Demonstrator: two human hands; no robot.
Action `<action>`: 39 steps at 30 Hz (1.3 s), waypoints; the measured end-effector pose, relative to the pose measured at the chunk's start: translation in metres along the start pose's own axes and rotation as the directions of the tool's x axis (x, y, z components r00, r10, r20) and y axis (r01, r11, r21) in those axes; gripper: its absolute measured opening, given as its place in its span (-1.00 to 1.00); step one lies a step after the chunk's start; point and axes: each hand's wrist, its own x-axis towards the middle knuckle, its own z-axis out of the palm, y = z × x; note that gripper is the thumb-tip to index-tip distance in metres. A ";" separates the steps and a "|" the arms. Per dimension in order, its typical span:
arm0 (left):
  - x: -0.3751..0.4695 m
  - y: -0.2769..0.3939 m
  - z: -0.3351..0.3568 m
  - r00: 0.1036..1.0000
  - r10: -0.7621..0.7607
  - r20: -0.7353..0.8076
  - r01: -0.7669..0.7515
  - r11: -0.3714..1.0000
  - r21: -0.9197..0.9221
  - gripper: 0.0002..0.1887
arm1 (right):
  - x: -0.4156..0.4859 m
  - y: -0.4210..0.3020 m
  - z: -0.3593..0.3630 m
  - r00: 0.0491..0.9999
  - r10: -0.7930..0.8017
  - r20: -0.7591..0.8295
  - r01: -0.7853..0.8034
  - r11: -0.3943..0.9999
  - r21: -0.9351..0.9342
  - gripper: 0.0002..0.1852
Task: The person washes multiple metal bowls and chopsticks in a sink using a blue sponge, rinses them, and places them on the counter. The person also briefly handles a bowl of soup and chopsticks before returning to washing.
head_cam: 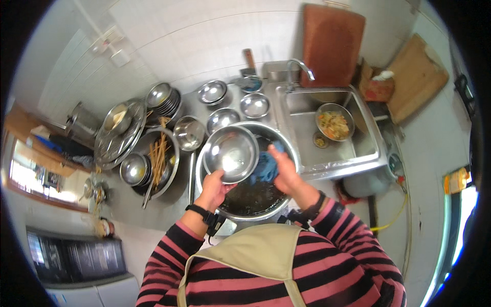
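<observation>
My left hand (pixel 215 190) grips the near rim of a steel bowl (pixel 231 153), tilted over the left part of a large metal basin (pixel 294 161). Dark, murky water (pixel 249 199) stands in the basin. In my right hand (pixel 285 171) is a blue cloth (pixel 265 167), bunched up just right of the bowl and above the water. The fingertips of the left hand are partly hidden under the bowl. More steel bowls (pixel 223 120) rest on the counter behind the basin.
At left, a large bowl (pixel 174 169) holds wooden chopsticks (pixel 158 157) and stacked bowls (pixel 133 169). To the right is a steel sink (pixel 330 163) with a strainer of food scraps (pixel 334 126). A faucet (pixel 301 65) and a brown cutting board (pixel 332 44) stand behind it.
</observation>
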 end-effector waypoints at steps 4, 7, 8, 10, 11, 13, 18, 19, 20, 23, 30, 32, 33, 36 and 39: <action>-0.008 -0.006 0.015 0.990 -0.053 0.130 0.051 0.998 0.022 -0.64 | 0.001 0.000 -0.001 0.999 0.037 0.032 -0.040 0.995 0.087 -0.64; -0.010 -0.016 0.022 0.976 -0.134 0.169 0.129 0.991 0.039 -0.64 | 0.004 0.003 0.000 0.999 -0.014 -0.038 0.013 0.999 -0.038 -0.70; -0.011 -0.018 0.022 0.966 -0.182 0.186 0.175 0.983 0.053 -0.65 | 0.004 0.003 -0.001 0.996 -0.055 -0.064 0.047 0.992 -0.115 -0.69; -0.011 -0.021 0.019 0.940 -0.282 0.190 0.274 0.959 0.068 -0.68 | 0.004 0.004 -0.005 0.982 -0.130 -0.139 0.102 0.976 -0.195 -0.71; -0.010 -0.021 0.017 0.940 -0.253 0.228 0.242 0.967 0.074 -0.68 | 0.004 0.004 -0.007 0.995 -0.030 -0.092 0.018 0.992 -0.123 -0.70; -0.010 -0.021 0.014 0.925 -0.296 0.238 0.297 0.954 0.031 -0.70 | 0.002 0.007 -0.011 0.994 0.103 -0.020 -0.103 0.994 0.027 -0.66; -0.007 -0.022 0.008 0.948 -0.233 0.217 0.220 0.972 0.084 -0.70 | 0.002 0.014 -0.019 0.995 0.068 -0.074 -0.079 0.985 -0.151 -0.67; -0.007 -0.022 0.006 0.948 -0.240 0.207 0.216 0.967 0.132 -0.68 | 0.003 0.014 -0.020 0.994 0.054 -0.099 -0.070 0.983 -0.169 -0.68; -0.007 -0.023 0.004 0.945 -0.243 0.217 0.207 0.962 0.177 -0.67 | 0.003 0.014 -0.021 0.993 0.030 -0.111 -0.050 0.981 -0.189 -0.68; -0.006 -0.024 -0.001 0.932 -0.281 0.230 0.244 0.953 0.177 -0.64 | 0.007 0.013 -0.021 0.997 0.045 -0.070 -0.055 0.989 -0.141 -0.66; -0.005 0.005 0.009 0.994 0.096 0.055 -0.107 0.962 0.252 -0.62 | 0.011 0.010 -0.016 0.995 -0.073 -0.069 0.041 0.923 -0.382 -0.67; -0.001 0.030 0.010 0.853 0.510 0.109 -0.435 0.581 0.689 -0.65 | 0.004 0.006 -0.021 0.985 -0.172 -0.018 0.071 0.500 -0.863 -0.70; 0.001 0.042 0.009 0.696 0.691 0.197 -0.482 0.245 0.841 -0.68 | -0.002 0.003 -0.025 0.978 -0.208 0.018 0.057 0.186 -0.981 -0.72; 0.015 0.073 0.009 0.421 0.752 0.507 -0.566 -0.219 0.795 -0.64 | -0.022 0.003 -0.037 0.907 -0.205 0.368 0.342 -0.153 -0.927 -0.67; 0.053 0.096 0.013 0.367 0.793 0.486 -0.532 -0.250 0.809 -0.70 | -0.035 0.011 -0.045 0.868 -0.206 0.452 0.399 -0.252 -0.881 -0.58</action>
